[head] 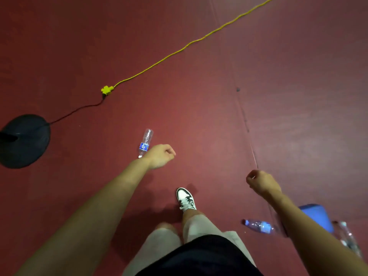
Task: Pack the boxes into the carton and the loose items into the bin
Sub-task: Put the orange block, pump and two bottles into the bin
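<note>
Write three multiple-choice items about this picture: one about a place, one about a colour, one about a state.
1. Where does the water bottle nearest the left hand lie? A. on the floor B. in a carton C. on the black base
2. What colour is the extension cord? A. yellow B. green C. white
3. How is that bottle? A. upright B. lying on its side C. standing on its cap
Answers: 1 A, it lies on the red floor by the hand; 2 A, the cord shows yellow against the red; 3 B, its whole length rests flat.
</note>
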Demonstrator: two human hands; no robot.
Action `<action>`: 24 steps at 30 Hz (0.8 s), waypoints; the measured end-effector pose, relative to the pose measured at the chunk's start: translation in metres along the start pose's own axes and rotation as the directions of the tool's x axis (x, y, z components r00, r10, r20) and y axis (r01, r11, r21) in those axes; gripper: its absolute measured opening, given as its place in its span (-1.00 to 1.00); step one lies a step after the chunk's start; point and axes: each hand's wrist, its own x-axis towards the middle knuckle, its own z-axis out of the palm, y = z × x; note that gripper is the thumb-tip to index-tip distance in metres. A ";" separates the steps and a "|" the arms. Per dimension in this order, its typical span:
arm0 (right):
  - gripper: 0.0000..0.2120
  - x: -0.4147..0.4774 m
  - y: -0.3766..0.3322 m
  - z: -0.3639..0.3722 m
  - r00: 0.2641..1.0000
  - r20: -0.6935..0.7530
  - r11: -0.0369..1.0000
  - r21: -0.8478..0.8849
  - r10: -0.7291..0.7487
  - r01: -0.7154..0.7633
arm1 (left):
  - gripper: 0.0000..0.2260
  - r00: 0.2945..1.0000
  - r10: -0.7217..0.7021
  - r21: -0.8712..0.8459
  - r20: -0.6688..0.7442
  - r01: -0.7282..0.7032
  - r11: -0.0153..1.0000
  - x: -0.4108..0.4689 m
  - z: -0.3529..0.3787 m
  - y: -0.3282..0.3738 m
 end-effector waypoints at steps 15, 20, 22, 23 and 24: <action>-0.86 0.041 -0.050 0.175 0.906 -0.056 0.841 0.400 0.419 -0.364 | -0.90 0.982 0.055 0.100 0.181 -0.074 0.992 0.175 0.002 -0.132; -0.90 0.120 -0.052 0.290 0.896 -0.069 0.819 0.442 0.439 -0.367 | -0.86 0.996 0.026 0.139 0.087 -0.038 0.990 0.267 0.042 -0.236; -0.90 0.161 -0.046 0.334 0.886 -0.109 0.809 0.469 0.451 -0.354 | -0.78 0.999 0.005 0.216 -0.040 0.004 0.976 0.313 0.062 -0.288; -0.89 0.180 -0.039 0.358 0.873 -0.130 0.798 0.484 0.471 -0.359 | -0.75 0.995 -0.020 0.262 -0.103 0.047 0.964 0.336 0.073 -0.313; -0.88 0.199 -0.032 0.380 0.855 -0.156 0.785 0.501 0.495 -0.363 | -0.71 0.985 -0.052 0.290 -0.162 0.098 0.952 0.356 0.084 -0.337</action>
